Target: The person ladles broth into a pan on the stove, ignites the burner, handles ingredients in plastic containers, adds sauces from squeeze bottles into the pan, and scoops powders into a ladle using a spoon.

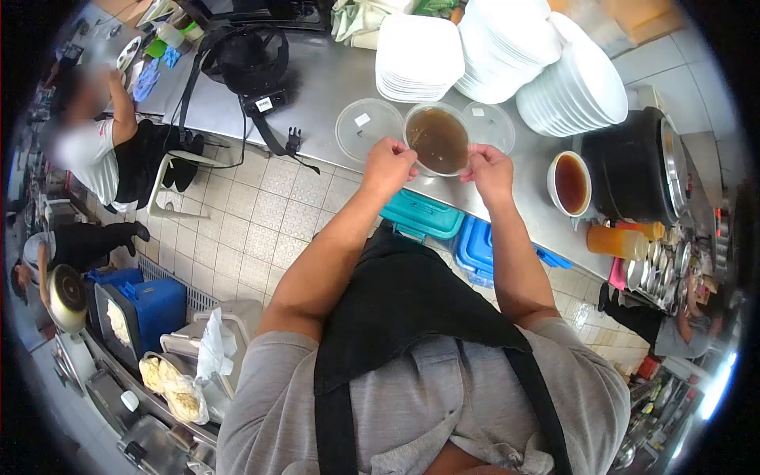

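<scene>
A round plastic tub (437, 141) of brown liquid stands at the front edge of the steel counter. My left hand (389, 168) pinches its rim on the left. On the opposite side the fingers of my right hand (487, 169) are closed at the rim too. Just left of the tub lies a clear round lid (348, 134) with a small white label. Another clear lid (497, 134) lies to its right, partly hidden behind the tub. Further right is a white bowl (571, 184) of reddish-brown liquid.
Stacked white plates (419, 55) and bowls (570, 87) stand behind the tub. A black cooker (633, 162) and an orange-yellow container (613, 241) are at right. A black strapped device (249, 67) lies left. Below are teal (423, 214) and blue boxes (475, 245). Other people work nearby.
</scene>
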